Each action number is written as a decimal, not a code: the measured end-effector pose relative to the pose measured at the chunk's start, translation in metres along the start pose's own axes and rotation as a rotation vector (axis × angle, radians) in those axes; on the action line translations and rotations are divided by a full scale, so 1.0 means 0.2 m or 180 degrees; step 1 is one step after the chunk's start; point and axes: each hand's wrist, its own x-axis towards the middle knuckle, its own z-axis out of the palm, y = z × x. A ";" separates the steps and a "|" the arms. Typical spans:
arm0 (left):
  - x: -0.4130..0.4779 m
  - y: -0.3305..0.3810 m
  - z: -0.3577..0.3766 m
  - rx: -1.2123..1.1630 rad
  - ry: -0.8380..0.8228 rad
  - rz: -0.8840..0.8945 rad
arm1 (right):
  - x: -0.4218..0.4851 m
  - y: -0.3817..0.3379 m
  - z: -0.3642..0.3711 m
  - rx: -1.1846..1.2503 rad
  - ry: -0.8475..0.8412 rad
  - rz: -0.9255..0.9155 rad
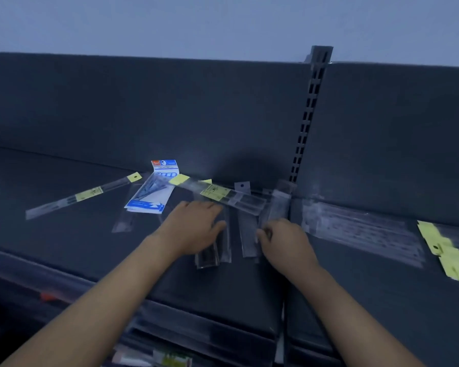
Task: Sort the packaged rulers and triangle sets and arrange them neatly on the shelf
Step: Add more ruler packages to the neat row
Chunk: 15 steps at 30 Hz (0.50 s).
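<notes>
On shelf [64, 247], head view: left hand [196, 226] lies flat, fingers straight and released, pressing on short clear ruler packs [212, 254] that run front to back. Right hand [286, 243] is just beside it, fingers curled, pinching the right edge of a single ruler pack [247, 234]; some blur there, so the grip isn't crisp. Long labelled ruler pack [223, 194] with a yellow label lies diagonally across the far ends of those packs, touching them. Triangle set pack [154, 192] with a blue-white card sits left of it, tilted, near the back panel. Second long ruler [77, 197] with a yellow tag lies well left, angled, apart from the rest. Right of slotted upright [306, 120]: row of clear packs [363, 234] flat side by side, then yellow-tagged packs [451, 252] overlapping at the frame edge
</notes>
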 end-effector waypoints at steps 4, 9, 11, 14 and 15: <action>0.24 -0.07 0.04 -0.0194 -0.0035 0.0282 | 0.06 0.00 0.03 0.0441 0.0237 0.0193; 0.46 -0.18 0.08 -0.0318 -0.0378 0.0723 | 0.12 -0.02 0.01 0.1021 0.0179 0.0898; 0.50 -0.23 0.08 -0.0352 -0.0431 0.0897 | 0.13 -0.05 -0.01 0.1151 0.0056 0.1180; 0.53 -0.32 0.07 -0.0065 -0.0308 0.1227 | 0.14 -0.12 -0.01 0.1242 -0.0069 0.1417; 0.54 -0.36 0.06 -0.0084 -0.0348 0.1286 | 0.14 -0.15 0.00 0.1248 -0.0122 0.1451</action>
